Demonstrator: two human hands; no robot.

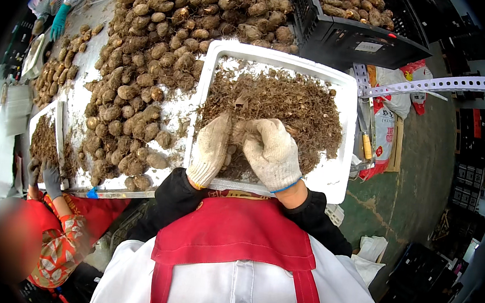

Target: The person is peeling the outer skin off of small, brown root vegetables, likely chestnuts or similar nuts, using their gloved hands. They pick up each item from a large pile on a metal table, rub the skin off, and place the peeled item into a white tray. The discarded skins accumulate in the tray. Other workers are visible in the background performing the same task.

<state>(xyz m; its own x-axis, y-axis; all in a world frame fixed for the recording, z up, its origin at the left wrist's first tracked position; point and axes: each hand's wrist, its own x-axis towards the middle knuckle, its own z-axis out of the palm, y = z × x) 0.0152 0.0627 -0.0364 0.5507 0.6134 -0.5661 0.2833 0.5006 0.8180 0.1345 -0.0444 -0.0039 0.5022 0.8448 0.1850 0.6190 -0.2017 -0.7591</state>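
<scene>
Both my hands wear off-white knit gloves and meet over a white foam box [347,125] full of brown root fibres and skins [314,109]. A brown, hairy taro [237,129] shows between them, mostly hidden by the gloves. My left hand [211,149] is closed along its left side, fingers pointing away from me. From the right, my right hand [273,154] is curled in, its thumb and fingertips pinched at the taro. What exactly lies under the right fingertips is hard to make out.
A large heap of taros [141,58] covers the table left of and beyond the box. A black crate [365,38] of taros stands far right, near a yellow-handled tool [366,145] and printed sacks [382,134]. Co-workers' gloved hands [52,179] [59,22] are at the left.
</scene>
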